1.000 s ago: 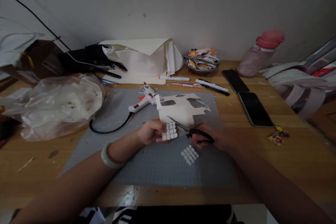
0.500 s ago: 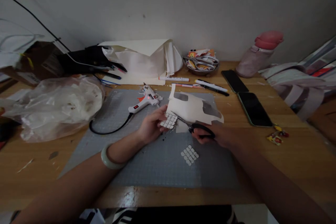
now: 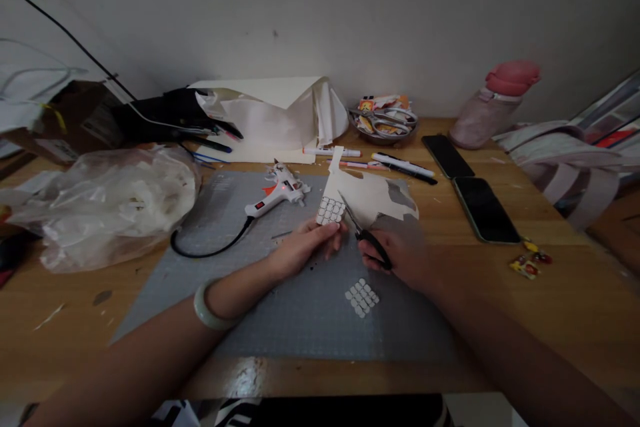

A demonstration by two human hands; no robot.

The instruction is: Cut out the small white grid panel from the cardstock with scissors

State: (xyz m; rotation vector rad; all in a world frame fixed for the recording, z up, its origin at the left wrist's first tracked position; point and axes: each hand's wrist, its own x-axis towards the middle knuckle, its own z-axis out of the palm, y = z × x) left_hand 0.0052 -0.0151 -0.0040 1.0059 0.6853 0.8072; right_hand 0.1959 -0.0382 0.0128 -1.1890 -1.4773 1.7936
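My left hand (image 3: pixel 313 245) pinches the lower edge of a white piece of paper (image 3: pixel 370 190), which has cut-out gaps and a drawn patch of rounded cells (image 3: pixel 331 211) at its near corner. In my right hand (image 3: pixel 395 257) are black-handled scissors (image 3: pixel 374 245). Their blades point up and left, lying beside the right edge of the drawn patch. A separate cut-out of rounded cells (image 3: pixel 362 297) lies flat on the grey cutting mat (image 3: pixel 300 320) below my hands.
Left of my hands lies a white glue gun (image 3: pixel 277 195) with a black cord. A plastic bag (image 3: pixel 120 203) is farther left. Markers (image 3: pixel 405 165), a bowl (image 3: pixel 385 137) and rolled paper (image 3: pixel 270 117) are behind. Two phones (image 3: pixel 486 210) and a pink bottle (image 3: pixel 487 113) stay right.
The paper has turned, its drawn patch moving up and right. My left hand now grips it from below. The scissors have swung to point more upward.
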